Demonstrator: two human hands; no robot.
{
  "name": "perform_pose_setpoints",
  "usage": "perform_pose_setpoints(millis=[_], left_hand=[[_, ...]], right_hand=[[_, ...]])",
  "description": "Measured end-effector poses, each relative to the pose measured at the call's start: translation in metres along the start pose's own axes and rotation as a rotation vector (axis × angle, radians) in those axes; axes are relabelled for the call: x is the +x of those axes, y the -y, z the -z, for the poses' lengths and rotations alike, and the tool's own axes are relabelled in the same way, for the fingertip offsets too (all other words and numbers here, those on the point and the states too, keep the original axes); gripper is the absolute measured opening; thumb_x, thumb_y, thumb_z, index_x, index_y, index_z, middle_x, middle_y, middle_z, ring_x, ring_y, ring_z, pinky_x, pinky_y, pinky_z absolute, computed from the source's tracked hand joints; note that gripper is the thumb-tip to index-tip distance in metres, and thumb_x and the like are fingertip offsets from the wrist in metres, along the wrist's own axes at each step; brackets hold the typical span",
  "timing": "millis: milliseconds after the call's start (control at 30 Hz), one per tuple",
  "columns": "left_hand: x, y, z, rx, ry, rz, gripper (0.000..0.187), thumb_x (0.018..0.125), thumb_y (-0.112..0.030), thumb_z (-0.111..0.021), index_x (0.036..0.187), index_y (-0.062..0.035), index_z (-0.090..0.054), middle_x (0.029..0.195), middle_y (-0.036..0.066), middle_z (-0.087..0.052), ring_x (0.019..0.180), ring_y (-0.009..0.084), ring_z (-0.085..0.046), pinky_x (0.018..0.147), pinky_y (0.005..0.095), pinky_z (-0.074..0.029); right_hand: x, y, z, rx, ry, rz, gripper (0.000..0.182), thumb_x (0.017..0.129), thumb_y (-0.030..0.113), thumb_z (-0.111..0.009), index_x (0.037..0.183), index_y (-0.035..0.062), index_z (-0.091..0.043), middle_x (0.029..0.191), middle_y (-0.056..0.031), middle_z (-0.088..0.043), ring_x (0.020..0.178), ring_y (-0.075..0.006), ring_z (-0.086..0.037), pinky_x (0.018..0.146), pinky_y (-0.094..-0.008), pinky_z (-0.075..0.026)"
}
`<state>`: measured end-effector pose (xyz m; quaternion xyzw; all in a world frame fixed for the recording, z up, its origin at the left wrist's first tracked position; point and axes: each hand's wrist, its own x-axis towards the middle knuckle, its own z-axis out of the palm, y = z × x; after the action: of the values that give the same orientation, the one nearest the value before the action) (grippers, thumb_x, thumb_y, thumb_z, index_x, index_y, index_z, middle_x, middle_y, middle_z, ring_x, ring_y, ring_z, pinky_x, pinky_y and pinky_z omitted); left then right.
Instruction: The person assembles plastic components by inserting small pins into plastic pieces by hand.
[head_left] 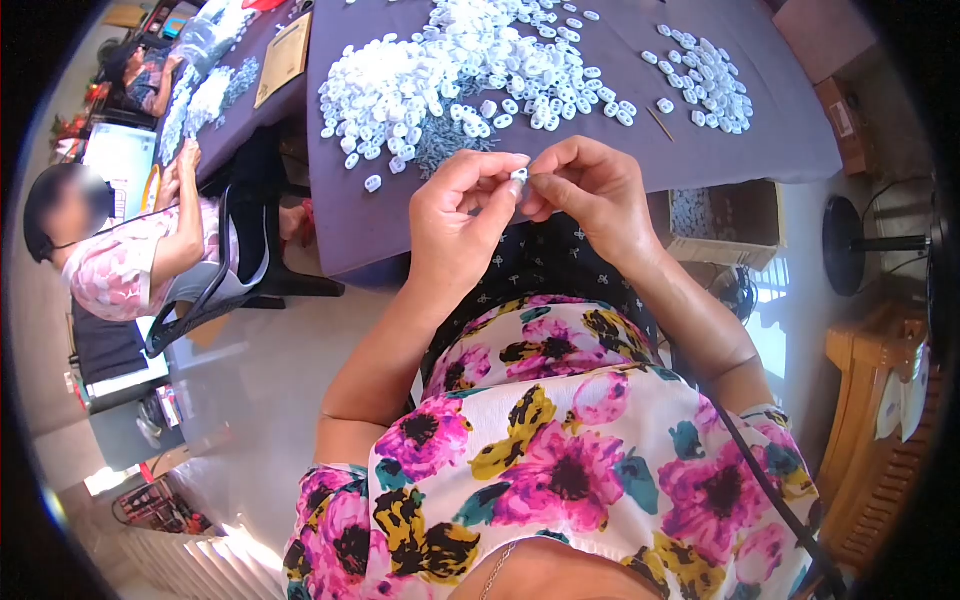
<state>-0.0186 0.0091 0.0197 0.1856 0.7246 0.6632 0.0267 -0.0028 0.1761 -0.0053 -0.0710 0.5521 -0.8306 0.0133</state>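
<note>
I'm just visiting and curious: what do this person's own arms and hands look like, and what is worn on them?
Both arms are bare; the left hand and right hand wear no gloves or visible rings. A short-sleeved floral top in pink, yellow, teal and black covers the shoulders. A black cable runs past the right arm.

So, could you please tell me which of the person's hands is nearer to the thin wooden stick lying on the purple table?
Right. The right hand is below and left of the wooden stick; the left hand is farther left still.
</note>
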Motion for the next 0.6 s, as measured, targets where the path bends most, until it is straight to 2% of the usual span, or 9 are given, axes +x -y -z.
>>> perform_pose_setpoints(millis=[267,433,600], left_hand=[[0.002,-0.002,-0.003,-0.036,-0.031,-0.033,0.019,0.084,0.008,-0.061,0.102,0.004,-0.067,0.091,0.005,-0.064,0.082,0.0097,-0.061,0.074,0.0218,-0.049],[0.005,-0.001,0.0,-0.011,-0.007,-0.054,0.018,0.084,0.009,-0.061,0.1,0.0047,-0.068,0.091,0.006,-0.064,0.08,0.0107,-0.062,0.073,0.0224,-0.05],[0.005,0.008,0.001,-0.053,0.01,-0.011,0.019,0.084,0.011,-0.059,0.101,0.0055,-0.067,0.091,0.008,-0.064,0.081,0.0135,-0.064,0.072,0.0241,-0.053]], right_hand=[[0.001,0.0,0.0,-0.012,-0.003,0.003,0.004,0.09,0.0,-0.058,0.092,-0.0023,-0.059,0.084,-0.0067,-0.065,0.072,-0.0117,-0.064,0.064,-0.0233,-0.054],[0.004,0.0,-0.001,0.007,0.009,0.081,0.012,0.089,-0.002,-0.057,0.101,0.0001,-0.054,0.084,-0.0058,-0.064,0.073,-0.0111,-0.064,0.063,-0.0224,-0.053],[0.005,0.0,-0.001,-0.012,0.028,0.049,0.012,0.089,-0.004,-0.056,0.101,0.0003,-0.054,0.082,-0.0049,-0.063,0.073,-0.0103,-0.063,0.064,-0.0221,-0.052]])
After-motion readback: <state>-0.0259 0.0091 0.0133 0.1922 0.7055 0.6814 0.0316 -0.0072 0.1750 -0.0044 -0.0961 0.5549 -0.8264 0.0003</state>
